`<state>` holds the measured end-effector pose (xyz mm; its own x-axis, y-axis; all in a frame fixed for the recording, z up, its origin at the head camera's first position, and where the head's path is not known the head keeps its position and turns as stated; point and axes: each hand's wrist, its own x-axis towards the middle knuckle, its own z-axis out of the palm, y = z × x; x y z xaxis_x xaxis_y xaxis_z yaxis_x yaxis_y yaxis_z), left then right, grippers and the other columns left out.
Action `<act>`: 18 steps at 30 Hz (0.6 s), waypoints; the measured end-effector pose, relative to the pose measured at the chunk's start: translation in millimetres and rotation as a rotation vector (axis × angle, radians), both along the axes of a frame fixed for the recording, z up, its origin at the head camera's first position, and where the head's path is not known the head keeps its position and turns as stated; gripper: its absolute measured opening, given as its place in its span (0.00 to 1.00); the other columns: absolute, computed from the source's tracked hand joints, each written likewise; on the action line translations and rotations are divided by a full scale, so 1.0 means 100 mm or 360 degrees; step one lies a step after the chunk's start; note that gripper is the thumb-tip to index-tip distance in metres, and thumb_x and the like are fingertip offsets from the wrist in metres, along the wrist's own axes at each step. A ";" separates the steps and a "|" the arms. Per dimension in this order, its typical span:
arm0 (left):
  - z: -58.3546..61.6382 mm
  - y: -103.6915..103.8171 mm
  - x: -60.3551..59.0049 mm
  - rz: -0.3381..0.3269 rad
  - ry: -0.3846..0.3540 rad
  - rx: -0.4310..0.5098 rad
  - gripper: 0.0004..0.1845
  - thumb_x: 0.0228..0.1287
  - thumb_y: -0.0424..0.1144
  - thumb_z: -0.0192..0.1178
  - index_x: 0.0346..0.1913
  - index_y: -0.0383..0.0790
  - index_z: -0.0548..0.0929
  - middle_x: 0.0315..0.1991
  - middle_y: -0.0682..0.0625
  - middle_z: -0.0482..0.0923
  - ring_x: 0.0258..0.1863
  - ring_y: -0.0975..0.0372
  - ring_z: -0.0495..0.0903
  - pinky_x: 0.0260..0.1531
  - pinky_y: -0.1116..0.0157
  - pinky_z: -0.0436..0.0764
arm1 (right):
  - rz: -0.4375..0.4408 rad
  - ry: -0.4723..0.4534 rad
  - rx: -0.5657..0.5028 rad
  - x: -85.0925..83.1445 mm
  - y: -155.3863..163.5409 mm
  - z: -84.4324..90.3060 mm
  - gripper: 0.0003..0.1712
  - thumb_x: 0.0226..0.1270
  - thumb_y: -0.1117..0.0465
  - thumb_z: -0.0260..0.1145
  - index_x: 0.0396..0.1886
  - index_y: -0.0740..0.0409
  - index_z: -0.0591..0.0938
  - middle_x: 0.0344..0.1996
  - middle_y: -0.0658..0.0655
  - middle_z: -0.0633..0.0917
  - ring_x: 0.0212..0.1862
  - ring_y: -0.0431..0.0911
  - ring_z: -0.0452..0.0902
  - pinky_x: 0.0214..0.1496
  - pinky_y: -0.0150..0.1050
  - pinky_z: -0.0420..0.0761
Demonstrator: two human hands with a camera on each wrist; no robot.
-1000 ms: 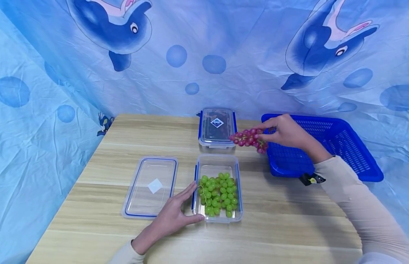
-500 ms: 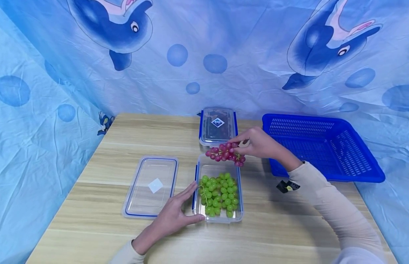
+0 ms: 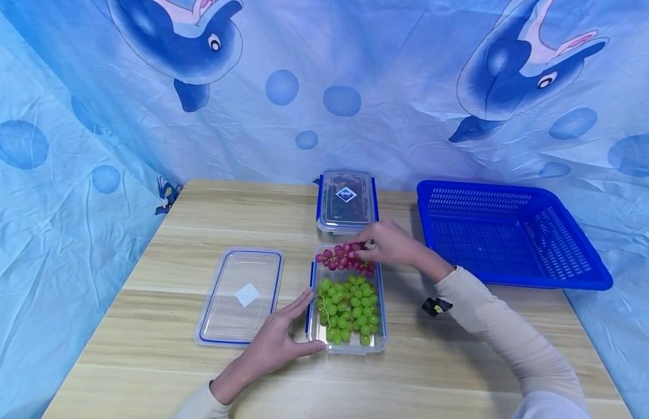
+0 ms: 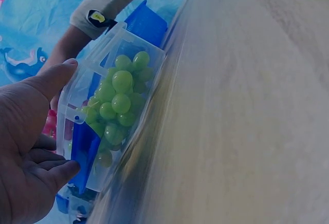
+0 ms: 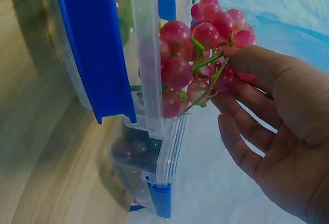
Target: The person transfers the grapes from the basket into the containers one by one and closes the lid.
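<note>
The right hand (image 3: 389,244) pinches the stem of a bunch of red grapes (image 3: 344,258) between thumb and fingertips, the other fingers relaxed, and holds the bunch at the far end of an open clear container (image 3: 376,340) with blue clips; in the right wrist view the red berries sit right against the container's far wall, partly over its rim. A bunch of green grapes (image 3: 347,311) lies in the near part of the same container, just beside the red ones. The left hand (image 3: 274,343) rests on the desk (image 3: 460,361) with straight fingers laid along the container's left wall and the thumb against its near corner, gripping nothing. To the left of that hand lies the container's clear lid (image 3: 240,295), flat on the desk. Behind the open container stands a second closed container (image 3: 346,201) with a diamond label on its lid. A blue plastic basket (image 3: 513,235) sits at the desk's far right, well apart from both hands. A blue dolphin-print cloth (image 3: 324,87) hangs behind the desk.
</note>
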<state>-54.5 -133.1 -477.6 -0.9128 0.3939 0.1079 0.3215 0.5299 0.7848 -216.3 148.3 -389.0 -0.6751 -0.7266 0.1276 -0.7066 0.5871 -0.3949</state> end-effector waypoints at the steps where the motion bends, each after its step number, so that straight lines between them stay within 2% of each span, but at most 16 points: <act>1: 0.00 0.00 0.00 0.0000 0.0003 -0.0002 0.56 0.50 0.63 0.75 0.77 0.38 0.64 0.79 0.45 0.57 0.74 0.46 0.65 0.72 0.47 0.65 | 0.0007 0.0023 0.0027 0.01 -0.01 0.00 0.14 0.63 0.56 0.75 0.48 0.53 0.91 0.30 0.48 0.89 0.20 0.35 0.66 0.20 0.29 0.67; 6: 0.00 0.01 0.00 0.0008 0.0022 -0.0025 0.57 0.49 0.66 0.74 0.77 0.39 0.64 0.78 0.45 0.58 0.74 0.46 0.65 0.72 0.47 0.65 | 0.0077 0.0158 0.0187 0.06 -0.05 0.00 0.12 0.63 0.57 0.75 0.45 0.54 0.91 0.36 0.50 0.91 0.26 0.34 0.75 0.29 0.31 0.80; 13: 0.00 0.02 0.00 0.0020 0.0011 -0.0019 0.58 0.48 0.66 0.74 0.77 0.38 0.64 0.78 0.44 0.58 0.74 0.46 0.66 0.72 0.47 0.65 | 0.0071 0.0154 0.0280 0.07 -0.14 -0.11 0.08 0.63 0.58 0.75 0.41 0.53 0.92 0.27 0.47 0.88 0.22 0.33 0.71 0.27 0.29 0.78; 18: -0.01 0.03 0.00 0.0022 0.0010 -0.0009 0.58 0.48 0.66 0.75 0.76 0.36 0.65 0.78 0.45 0.58 0.74 0.46 0.66 0.72 0.47 0.65 | 0.0056 0.0161 0.0261 0.05 -0.18 -0.22 0.12 0.63 0.57 0.77 0.43 0.56 0.91 0.29 0.50 0.89 0.24 0.35 0.76 0.30 0.32 0.82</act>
